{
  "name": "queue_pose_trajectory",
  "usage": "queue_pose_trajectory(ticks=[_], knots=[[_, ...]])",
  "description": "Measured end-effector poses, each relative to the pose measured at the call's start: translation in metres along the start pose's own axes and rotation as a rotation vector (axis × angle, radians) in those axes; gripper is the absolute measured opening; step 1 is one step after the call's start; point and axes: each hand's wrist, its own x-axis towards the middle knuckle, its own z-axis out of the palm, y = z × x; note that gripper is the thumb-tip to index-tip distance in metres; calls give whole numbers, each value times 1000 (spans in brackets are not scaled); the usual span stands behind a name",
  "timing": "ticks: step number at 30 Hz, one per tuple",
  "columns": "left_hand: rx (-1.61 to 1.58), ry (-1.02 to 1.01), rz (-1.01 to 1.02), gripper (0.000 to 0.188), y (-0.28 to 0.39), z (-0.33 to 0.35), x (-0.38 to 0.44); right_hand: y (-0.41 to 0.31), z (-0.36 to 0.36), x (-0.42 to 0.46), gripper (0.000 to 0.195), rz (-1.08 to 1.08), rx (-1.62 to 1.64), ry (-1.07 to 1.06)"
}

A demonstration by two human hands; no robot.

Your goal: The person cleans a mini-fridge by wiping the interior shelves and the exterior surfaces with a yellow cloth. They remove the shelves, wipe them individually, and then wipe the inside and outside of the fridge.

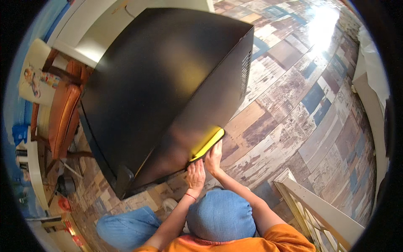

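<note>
A large black cabinet-like box (135,78) stands at an angle on the floor before me, with a perforated vent at the far end of its glossy side. A narrow yellow pad with a black rim (209,145) lies against the lower part of that side, and its yellow is mirrored in the gloss. My left hand (195,177) presses the pad's nearer end with straight fingers, a red cord around the wrist. Higher up the rim, my right hand (214,160) is on the same pad. What the pad's inner face touches is hidden.
Patchwork plank-pattern flooring (283,126) surrounds the box. Close to its left stands a brown padded armchair (64,110), with white furniture (82,37) behind. A white lattice-like frame (321,211) stands at my right. My denim-covered knees (222,215) are just below my hands.
</note>
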Motion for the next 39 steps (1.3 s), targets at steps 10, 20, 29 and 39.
queue_pose_trajectory(ticks=[10,20,29,39], knots=[[459,-56,322,60,71,10,184,92,-39,191,27,63,-220,181],[677,-281,443,61,35,21,101,77,-7,105,55,38,-206,-35],[429,-343,620,60,-49,-51,-1,13,17,-26,63,254,57,-395],[223,-101,738,54,-120,-148,-3,-73,-27,-8,19,936,691,-1156]])
